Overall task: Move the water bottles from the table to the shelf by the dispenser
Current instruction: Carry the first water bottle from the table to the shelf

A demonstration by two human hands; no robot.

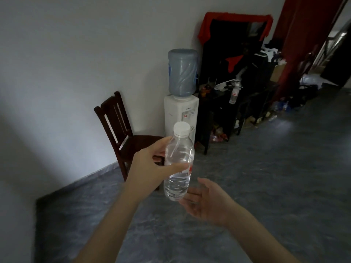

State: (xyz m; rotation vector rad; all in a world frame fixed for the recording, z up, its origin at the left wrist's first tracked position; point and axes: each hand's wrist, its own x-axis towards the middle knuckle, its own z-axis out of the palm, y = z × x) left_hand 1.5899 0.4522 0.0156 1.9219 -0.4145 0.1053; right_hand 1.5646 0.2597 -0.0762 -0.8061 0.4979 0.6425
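Head view. Your left hand (pixel 148 164) grips a clear water bottle (pixel 178 162) around its middle, thumb across the front and fingers curled behind; the bottle stands nearly upright in the air over the grey floor (pixel 256 186), not resting on anything. Its white cap (pixel 182 128) is on, and water fills the lower part. A label band with a red mark circles the waist, but its writing is too blurred to read. Your right hand (pixel 205 202) lies just below and beside the bottle's base, palm up, fingers loosely spread and holding nothing; whether it touches the base cannot be told. Beyond the bottle stands a white water dispenser (pixel 180 114) carrying an inverted blue jug (pixel 182 71); a small dark mark on its front is unreadable. A dark shelf (pixel 228 103) stands just beside the dispenser, with another bottle (pixel 234 93) on it. A dark wooden chair (pixel 117 122) sits against the wall.
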